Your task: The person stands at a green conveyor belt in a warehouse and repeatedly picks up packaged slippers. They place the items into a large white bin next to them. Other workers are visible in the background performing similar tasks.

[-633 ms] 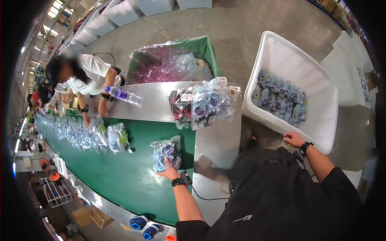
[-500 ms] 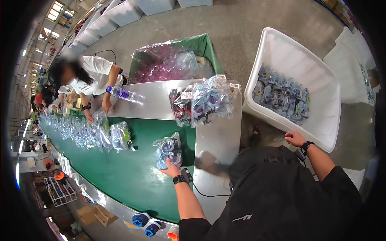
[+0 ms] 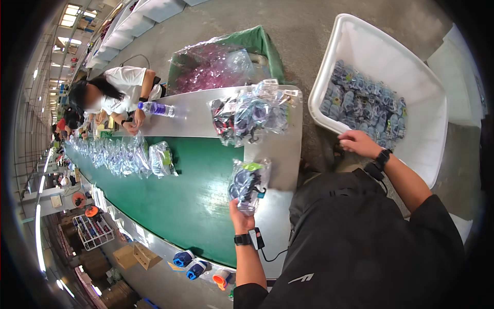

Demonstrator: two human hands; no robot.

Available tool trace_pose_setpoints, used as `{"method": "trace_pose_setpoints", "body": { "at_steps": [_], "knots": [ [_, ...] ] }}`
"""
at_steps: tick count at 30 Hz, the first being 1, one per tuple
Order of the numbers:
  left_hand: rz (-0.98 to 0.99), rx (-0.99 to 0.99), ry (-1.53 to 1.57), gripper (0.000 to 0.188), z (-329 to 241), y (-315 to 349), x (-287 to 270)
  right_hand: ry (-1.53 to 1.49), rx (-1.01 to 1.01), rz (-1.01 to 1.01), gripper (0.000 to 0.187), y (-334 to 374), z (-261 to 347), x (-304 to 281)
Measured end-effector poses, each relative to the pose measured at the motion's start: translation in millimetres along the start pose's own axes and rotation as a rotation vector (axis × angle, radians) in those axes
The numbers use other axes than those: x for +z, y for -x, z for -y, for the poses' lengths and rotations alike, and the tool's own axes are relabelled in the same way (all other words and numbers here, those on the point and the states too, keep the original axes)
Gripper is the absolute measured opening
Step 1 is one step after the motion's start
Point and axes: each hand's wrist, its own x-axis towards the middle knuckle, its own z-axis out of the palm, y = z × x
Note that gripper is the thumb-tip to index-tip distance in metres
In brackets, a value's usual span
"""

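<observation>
My left hand grips the lower end of a clear plastic bag of blue shoes. The bag is raised at the border between the green belt and the metal table end; a bright green tag and a dark hook show through the plastic. Over by the near rim of the white bin, my right hand has its fingers curled in with nothing visible in them. Many similar bagged shoes lie inside that bin. On the metal corner ahead sits a pile of bagged shoes, some blue, some black and red.
A row of bagged shoes runs along the green belt. Across it a person works with both hands near a purple-labelled bottle. A green-lined container holds pinkish plastic. Loose blue shoes stand by the belt's near edge.
My left hand has brought the bagged shoes from the belt rightward toward the metal end and turned them. My right hand has moved left along the bin's near side. The person opposite has drawn their hands together.
</observation>
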Motion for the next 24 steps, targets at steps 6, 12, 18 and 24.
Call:
{"method": "trace_pose_setpoints", "body": {
  "at_steps": [6,12,18,24],
  "knots": [
    [0.235,0.064,-0.22,0.078,49,43,125,-0.111,0.069,0.433,0.05,-3,70,21],
    [0.417,0.009,-0.387,0.078,120,50,235,-0.345,0.163,0.288,0.075,8,22,-20],
    [0.396,-0.03,-0.821,0.053,166,33,266,-0.544,0.325,0.028,0.08,39,-45,-110],
    [0.362,0.078,-1.158,0.046,193,20,240,-0.456,0.266,-0.428,0.08,54,-142,-198]
  ]
}}
